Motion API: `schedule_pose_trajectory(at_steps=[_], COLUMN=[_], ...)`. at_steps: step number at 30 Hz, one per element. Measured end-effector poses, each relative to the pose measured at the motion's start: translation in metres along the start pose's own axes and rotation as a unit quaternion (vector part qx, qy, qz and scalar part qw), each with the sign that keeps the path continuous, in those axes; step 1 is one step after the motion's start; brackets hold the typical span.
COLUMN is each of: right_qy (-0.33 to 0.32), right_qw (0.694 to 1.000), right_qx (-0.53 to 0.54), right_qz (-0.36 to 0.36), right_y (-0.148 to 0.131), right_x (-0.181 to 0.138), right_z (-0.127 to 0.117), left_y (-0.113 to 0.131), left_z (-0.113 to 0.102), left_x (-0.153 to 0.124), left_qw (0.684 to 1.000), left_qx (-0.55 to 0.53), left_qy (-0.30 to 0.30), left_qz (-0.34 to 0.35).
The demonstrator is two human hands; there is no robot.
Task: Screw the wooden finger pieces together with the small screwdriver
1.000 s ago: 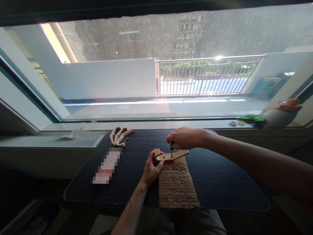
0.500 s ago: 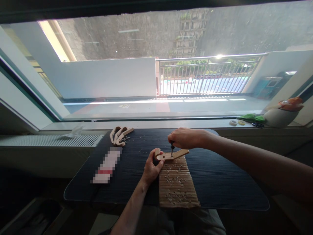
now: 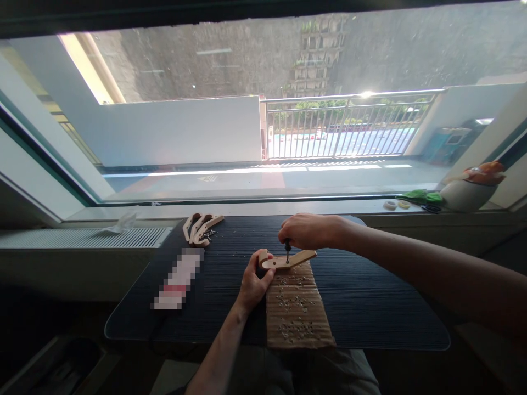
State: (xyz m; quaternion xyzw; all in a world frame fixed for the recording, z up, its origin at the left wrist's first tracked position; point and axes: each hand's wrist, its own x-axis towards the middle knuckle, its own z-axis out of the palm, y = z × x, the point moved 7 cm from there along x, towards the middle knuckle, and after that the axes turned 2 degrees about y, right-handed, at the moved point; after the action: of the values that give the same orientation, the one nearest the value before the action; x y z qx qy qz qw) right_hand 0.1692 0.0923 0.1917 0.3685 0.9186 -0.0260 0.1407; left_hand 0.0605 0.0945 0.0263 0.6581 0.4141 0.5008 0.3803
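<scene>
My left hand (image 3: 254,281) grips the curved end of a pale wooden hook (image 3: 284,262), which rests over the far end of a strip of corrugated cardboard (image 3: 300,312). The hook has a hole near its curve, and its straight arm points right. From above, my right hand (image 3: 305,230) is closed around a screwdriver (image 3: 287,246). Its dark handle is mostly hidden in my fingers. The tool stands upright, its tip at a spot in the middle of the hook; whether a screw sits there is too small to tell.
Several similar wooden hooks (image 3: 201,229) lie at the table's far left with loose screws (image 3: 211,233) beside them. Nearer me is a blurred-out pink and white strip (image 3: 179,280). Tape rolls (image 3: 390,205), a green cloth (image 3: 420,196) and a pale pot (image 3: 469,195) stand on the windowsill.
The whole view has shifted slightly. My right hand's grip on the screwdriver looks slightly turned; the hook and my left hand hold their places.
</scene>
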Motion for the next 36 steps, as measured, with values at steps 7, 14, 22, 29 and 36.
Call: schedule_pose_trajectory(at_steps=[7, 14, 22, 29, 36], right_qy=[0.0, 0.019, -0.017, -0.017, -0.003], right_qw=[0.999, 0.999, 1.0, 0.999, 0.998], right_qx=[0.033, 0.022, 0.019, 0.039, 0.018], right_qz=[0.02, 0.038, 0.015, 0.02, 0.059], right_y=[0.007, 0.011, 0.01, 0.009, 0.013], right_x=[-0.001, -0.002, 0.005, 0.006, 0.004], right_z=[0.003, 0.0, 0.012, 0.014, 0.014], left_y=[-0.001, -0.005, -0.002, -0.002, -0.001], left_z=[0.001, 0.0, 0.0, 0.0, -0.001], left_x=[0.0, 0.0, 0.0, 0.0, 0.0], left_qw=[1.0, 1.0, 1.0, 1.0, 1.0], left_qx=[0.002, 0.003, -0.005, 0.001, 0.01], left_qy=[0.0, 0.007, 0.007, 0.003, 0.003], left_qz=[-0.005, -0.001, -0.002, -0.015, -0.009])
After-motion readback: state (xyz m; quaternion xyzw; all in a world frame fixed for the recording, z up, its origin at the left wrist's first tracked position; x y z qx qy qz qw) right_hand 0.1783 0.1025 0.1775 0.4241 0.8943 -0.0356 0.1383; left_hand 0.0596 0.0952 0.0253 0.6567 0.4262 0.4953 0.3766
